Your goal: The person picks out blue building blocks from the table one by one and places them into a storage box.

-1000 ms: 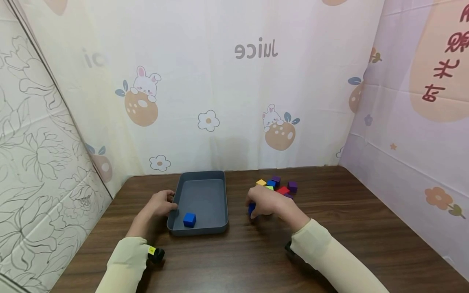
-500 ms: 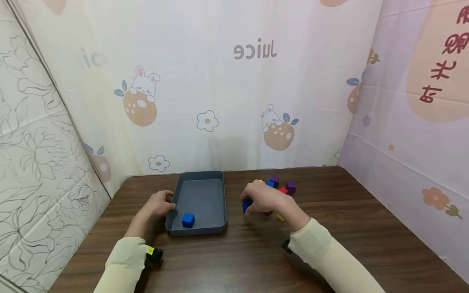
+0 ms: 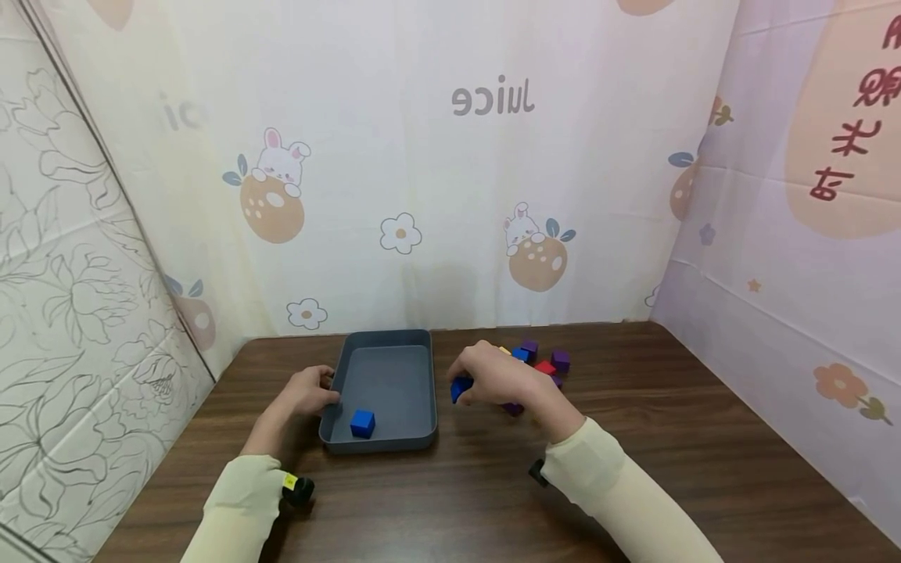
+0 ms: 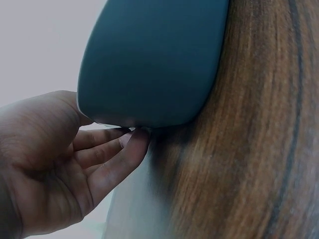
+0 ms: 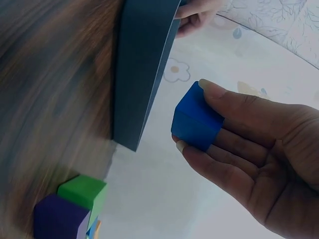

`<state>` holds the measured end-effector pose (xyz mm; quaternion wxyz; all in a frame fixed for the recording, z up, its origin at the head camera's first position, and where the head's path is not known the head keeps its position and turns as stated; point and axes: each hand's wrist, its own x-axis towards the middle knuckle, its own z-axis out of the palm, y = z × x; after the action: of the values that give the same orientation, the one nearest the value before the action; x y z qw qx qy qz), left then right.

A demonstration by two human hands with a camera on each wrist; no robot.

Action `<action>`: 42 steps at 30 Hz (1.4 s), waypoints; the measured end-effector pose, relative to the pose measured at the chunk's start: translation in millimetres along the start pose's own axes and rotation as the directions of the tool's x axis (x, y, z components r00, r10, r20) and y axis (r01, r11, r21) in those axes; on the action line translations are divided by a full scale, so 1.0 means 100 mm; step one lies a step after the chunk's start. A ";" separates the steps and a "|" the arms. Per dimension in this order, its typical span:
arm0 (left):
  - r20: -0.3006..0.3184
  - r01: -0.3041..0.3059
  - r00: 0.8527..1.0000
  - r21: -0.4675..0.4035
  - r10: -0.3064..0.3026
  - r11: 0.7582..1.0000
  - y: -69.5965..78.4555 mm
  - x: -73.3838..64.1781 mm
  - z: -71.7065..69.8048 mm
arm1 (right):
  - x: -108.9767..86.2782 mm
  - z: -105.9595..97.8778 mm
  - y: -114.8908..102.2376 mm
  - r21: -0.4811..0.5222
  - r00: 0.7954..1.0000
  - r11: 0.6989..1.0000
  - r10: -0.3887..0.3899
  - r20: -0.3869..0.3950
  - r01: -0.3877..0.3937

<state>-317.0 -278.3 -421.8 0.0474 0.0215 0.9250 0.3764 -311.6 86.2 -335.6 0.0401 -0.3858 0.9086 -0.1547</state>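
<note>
My right hand pinches a blue cube between thumb and fingertips. It is held a little to the right of a grey rectangular tray. Inside the tray, near its front left corner, lies another blue cube. My left hand holds the tray's left side. In the left wrist view its bent fingers touch the outer wall, and the thumb tip is hidden behind the tray at the rim.
Behind and under my right hand lies a loose group of cubes, among them a red cube, a purple cube and a green cube. The brown wooden table ends at a patterned curtain at the back.
My right hand has carried the blue cube left from the group of cubes towards the tray. My left hand and the tray stay in place.
</note>
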 end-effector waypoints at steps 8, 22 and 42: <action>-0.005 0.000 1.000 0.000 0.000 1.000 0.00 0.00 0.00 | 0.14 0.01 -0.15 0.015 1.000 1.000 -0.027 0.005 0.027; -0.006 0.001 1.000 -0.003 -0.001 1.000 -0.03 0.02 0.01 | 0.33 0.07 -0.44 0.016 0.999 0.999 -0.038 0.013 0.038; -0.010 0.015 1.000 -0.013 -0.015 1.000 -0.01 0.02 0.02 | 0.61 0.22 -0.71 0.041 0.998 0.998 -0.055 0.026 0.054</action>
<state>-318.7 -277.8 -423.8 0.0457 0.0123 0.9229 0.3821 -300.9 -9.5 -331.5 0.0560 -0.4116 0.8938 -0.1689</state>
